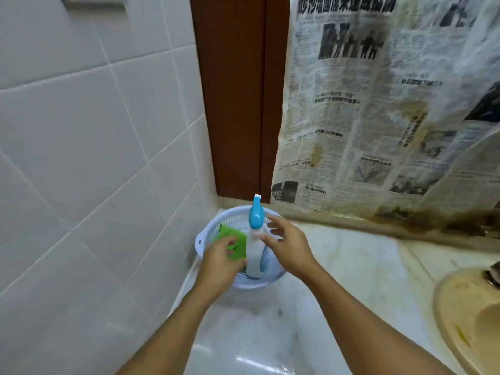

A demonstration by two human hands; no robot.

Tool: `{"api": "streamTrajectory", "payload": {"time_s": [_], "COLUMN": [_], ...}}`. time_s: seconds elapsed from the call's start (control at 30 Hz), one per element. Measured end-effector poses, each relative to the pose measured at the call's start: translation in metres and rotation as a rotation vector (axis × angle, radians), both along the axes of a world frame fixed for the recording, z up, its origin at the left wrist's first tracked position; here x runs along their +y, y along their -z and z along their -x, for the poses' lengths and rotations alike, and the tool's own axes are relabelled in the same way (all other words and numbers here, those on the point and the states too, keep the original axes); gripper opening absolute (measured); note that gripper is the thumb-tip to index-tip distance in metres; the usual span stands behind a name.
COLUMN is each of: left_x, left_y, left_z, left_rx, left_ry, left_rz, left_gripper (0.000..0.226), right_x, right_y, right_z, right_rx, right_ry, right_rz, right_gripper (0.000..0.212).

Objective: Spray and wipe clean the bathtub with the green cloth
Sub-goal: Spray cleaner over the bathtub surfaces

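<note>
head view: left hand (pixel 221 262) grips and half-hides green cloth (pixel 236 243); right hand (pixel 286 247) spread open beside spray bottle (pixel 255 250) in basket (pixel 203 246).

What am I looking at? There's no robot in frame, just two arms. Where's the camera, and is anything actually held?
There is no machine here: the grip is a person's two bare hands. The single picture comes from a wide-angle camera on the person's head, looking forward and down, so both arms enter from the bottom. A pale blue basket sits on a pale ledge in the corner by the tiled wall. In it are an upright spray bottle with a blue head and a green cloth. The left hand curls its fingers onto the green cloth. The right hand is open with its fingers spread, right beside the spray bottle, gripping nothing. A newspaper-print curtain hangs behind.
</note>
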State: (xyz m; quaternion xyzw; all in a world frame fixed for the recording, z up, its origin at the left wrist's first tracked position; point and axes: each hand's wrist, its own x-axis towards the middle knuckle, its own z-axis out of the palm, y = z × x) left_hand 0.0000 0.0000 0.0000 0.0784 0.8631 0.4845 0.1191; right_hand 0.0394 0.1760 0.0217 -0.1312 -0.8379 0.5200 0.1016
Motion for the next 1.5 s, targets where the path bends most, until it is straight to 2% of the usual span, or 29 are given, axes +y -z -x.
{"api": "streamTrajectory", "payload": {"time_s": [0.13,0.27,0.43,0.57,0.7,0.83,0.93,1.13,1.3,1.4,1.5], "left_x": [0.014,0.023,0.024,0.02,0.004,-0.026,-0.051,-0.095,-0.136,-0.165,-0.202], "left_y": [0.011,0.023,0.023,0.006,-0.021,-0.044,-0.052,-0.041,-0.009,0.002,0.014], "left_z": [0.028,0.032,0.03,0.022,-0.005,-0.053,-0.103,-0.221,-0.318,-0.373,-0.424], "left_rx": [-0.001,-0.005,0.005,0.013,0.016,0.015,0.028,0.003,-0.094,-0.162,-0.168], "left_ry": [0.074,0.092,0.046,0.028,0.1,0.171,0.147,-0.073,-0.266,-0.352,-0.424], "left_rz": [0.079,0.033,-0.04,-0.198,-0.314,-0.334,-0.332,-0.333,-0.451,-0.522,-0.571], "left_gripper": [0.064,0.054,0.05,0.06,0.083,0.1,0.108,0.106,0.098,0.094,0.103], "right_x": [0.0,0.001,-0.001,0.007,0.014,0.008,-0.008,-0.063,-0.123,-0.166,-0.217], "right_y": [0.005,0.016,0.012,-0.016,-0.063,-0.093,-0.101,-0.092,-0.065,-0.049,-0.036], "right_z": [0.027,0.037,0.038,0.028,-0.001,-0.041,-0.073,-0.149,-0.216,-0.251,-0.285], "right_rx": [-0.027,-0.031,-0.017,0.058,0.119,0.141,0.101,0.01,-0.057,-0.09,-0.147], "right_ry": [-0.011,-0.029,-0.019,-0.015,-0.141,-0.301,-0.432,-0.613,-0.717,-0.758,-0.806], "right_rz": [-0.023,-0.09,-0.077,0.121,0.371,0.409,0.399,0.383,0.361,0.375,0.358], "right_gripper": [0.045,0.033,0.027,0.026,0.026,0.035,0.031,0.02,0.02,0.031,0.047]}}
